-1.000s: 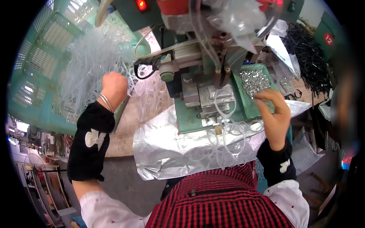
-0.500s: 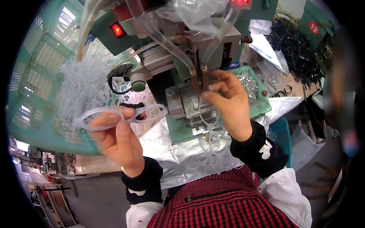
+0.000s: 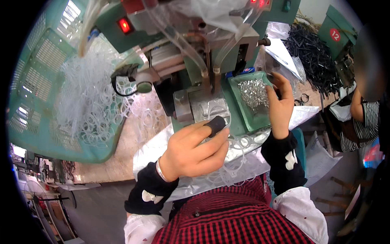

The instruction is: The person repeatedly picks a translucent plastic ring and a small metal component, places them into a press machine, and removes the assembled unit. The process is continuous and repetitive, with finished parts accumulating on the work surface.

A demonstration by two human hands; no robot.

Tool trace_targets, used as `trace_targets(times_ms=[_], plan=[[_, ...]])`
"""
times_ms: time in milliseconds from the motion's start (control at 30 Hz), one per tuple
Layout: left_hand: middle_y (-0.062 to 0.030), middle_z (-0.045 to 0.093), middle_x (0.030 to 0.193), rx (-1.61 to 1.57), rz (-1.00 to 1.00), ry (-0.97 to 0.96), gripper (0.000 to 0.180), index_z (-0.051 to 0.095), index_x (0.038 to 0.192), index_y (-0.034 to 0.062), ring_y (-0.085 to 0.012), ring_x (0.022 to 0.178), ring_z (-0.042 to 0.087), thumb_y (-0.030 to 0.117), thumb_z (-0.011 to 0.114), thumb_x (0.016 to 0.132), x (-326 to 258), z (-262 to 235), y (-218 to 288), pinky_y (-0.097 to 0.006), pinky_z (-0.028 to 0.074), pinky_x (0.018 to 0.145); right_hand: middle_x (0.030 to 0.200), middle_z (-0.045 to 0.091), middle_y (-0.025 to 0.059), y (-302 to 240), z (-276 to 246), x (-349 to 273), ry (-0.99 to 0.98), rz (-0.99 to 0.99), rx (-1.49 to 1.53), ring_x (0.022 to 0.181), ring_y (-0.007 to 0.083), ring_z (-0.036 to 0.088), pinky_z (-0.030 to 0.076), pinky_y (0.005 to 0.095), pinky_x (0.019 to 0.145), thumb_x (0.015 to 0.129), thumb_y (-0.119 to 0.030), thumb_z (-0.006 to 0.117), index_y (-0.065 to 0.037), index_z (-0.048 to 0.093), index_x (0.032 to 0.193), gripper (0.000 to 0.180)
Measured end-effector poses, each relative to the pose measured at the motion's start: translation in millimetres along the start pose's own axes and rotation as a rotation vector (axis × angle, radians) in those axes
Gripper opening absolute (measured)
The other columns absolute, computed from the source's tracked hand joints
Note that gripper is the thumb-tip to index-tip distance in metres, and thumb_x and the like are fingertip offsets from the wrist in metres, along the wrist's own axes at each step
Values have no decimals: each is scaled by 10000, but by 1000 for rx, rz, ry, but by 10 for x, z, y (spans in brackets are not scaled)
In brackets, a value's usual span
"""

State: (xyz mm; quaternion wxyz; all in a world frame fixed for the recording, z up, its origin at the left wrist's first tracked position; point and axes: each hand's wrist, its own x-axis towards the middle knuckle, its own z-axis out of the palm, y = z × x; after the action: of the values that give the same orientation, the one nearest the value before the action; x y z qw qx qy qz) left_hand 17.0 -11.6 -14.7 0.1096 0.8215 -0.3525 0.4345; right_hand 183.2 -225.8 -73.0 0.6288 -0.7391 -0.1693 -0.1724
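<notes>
My left hand [image 3: 197, 152] is closed at the front of the press, a black finger cot [image 3: 216, 125] on one finger. Its fingertips grip a clear plastic ring [image 3: 229, 116], which loops over the metal work block [image 3: 203, 109]. Farther right, my right hand [image 3: 281, 105] is at the right side of a green tray [image 3: 248, 125]. Its thumb and forefinger are apart, and I see nothing held between them. Small shiny metal pieces [image 3: 252, 92] fill much of the tray. More clear rings [image 3: 239, 162] lie below the block, partly behind my left hand.
A large green basket [image 3: 87, 152] of clear rings [image 3: 91, 105] stands at left. Two clear tubes [image 3: 185, 46] run down to the press head [image 3: 206, 79]. Black strips [image 3: 315, 57] are heaped at far right, and another person's striped sleeve [image 3: 370, 116] shows nearby.
My left hand has moved right from beside the basket to the work block. My right hand has left the press head and moved right to the tray of metal pieces.
</notes>
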Motion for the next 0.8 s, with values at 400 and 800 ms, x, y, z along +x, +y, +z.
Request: trace_targets(times_ms=[400,800], plan=[[-132,688,1199,-183,-361,34,338,686,1053,70,-337,983,684,92,755,723,-355,129,362,-496,554,910,845,633,125,267,-68,-382,-189,-266,-688,844,348,604,476,444,780,759,-70,700,-42,659,803,67],[-129,693,1040,624,-1072,21,86,722,902,61,-310,1035,610,96,735,824,-1014,-1223,-315,-376,449,894,976,702,54,146,105,-330,-85,37,-22,891,119,619,474,243,831,954,-64,641,15,687,1093,167]])
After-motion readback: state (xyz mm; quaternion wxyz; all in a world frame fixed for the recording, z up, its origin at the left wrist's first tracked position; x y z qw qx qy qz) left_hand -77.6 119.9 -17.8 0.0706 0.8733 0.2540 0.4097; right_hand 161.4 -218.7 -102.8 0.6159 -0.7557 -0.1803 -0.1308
